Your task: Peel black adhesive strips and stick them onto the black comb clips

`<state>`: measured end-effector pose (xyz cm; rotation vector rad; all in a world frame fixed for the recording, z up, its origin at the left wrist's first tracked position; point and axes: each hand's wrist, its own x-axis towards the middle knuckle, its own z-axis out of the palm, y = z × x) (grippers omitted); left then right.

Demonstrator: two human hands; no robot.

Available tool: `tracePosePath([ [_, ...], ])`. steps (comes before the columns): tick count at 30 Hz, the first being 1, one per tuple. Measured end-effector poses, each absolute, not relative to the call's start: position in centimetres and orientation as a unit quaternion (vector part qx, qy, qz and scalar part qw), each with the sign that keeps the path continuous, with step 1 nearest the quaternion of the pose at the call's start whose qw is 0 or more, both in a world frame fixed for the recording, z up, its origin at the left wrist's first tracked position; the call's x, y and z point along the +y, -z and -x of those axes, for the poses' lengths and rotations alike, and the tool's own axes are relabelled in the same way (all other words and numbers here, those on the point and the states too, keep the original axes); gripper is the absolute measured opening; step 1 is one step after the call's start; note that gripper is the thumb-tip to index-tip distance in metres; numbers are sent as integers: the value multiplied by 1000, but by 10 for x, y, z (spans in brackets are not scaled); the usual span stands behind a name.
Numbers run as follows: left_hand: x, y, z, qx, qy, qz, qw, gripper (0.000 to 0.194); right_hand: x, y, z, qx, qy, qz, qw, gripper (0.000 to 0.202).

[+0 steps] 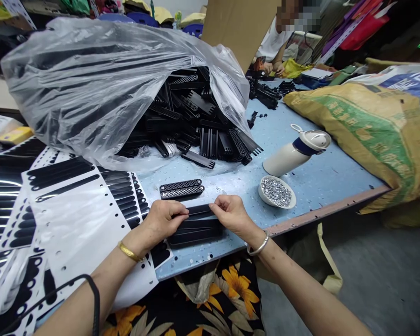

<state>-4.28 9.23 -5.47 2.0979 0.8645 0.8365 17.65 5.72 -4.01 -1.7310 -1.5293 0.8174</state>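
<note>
My left hand [164, 217] pinches one end of a flat black strip [200, 210], and the fingertips of my right hand [232, 213] close on its other end. Just below it, black plastic bars [196, 233] lie side by side near the table's front edge. Whether the strip touches the bar beneath, I cannot tell. Beyond my hands sit two black bars with a patterned face [182, 189]. To the left, white backing sheets [77, 224] carry rows of black strips with rounded ends; the top sheet is largely bare.
A clear plastic bag [91, 93] spills black plastic pieces [185, 112] onto the blue table [321, 182]. On the right are a bowl of small shiny metal pieces [277, 192], a white bottle [286, 156] and a yellow sack [363, 126]. Another person [274, 51] sits across the table.
</note>
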Motion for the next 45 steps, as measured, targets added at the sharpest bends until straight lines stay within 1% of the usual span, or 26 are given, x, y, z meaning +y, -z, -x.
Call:
tracePosePath([
  [15, 93, 53, 43, 321, -330, -819, 343, 12, 57, 42, -179, -639, -258, 662, 297, 29],
  [26, 94, 57, 43, 315, -335, -819, 343, 13, 54, 34, -174, -667, -203, 650, 303, 30],
  [45, 94, 53, 44, 319, -321, -822, 345, 13, 56, 40, -177, -669, -210, 647, 299, 30],
])
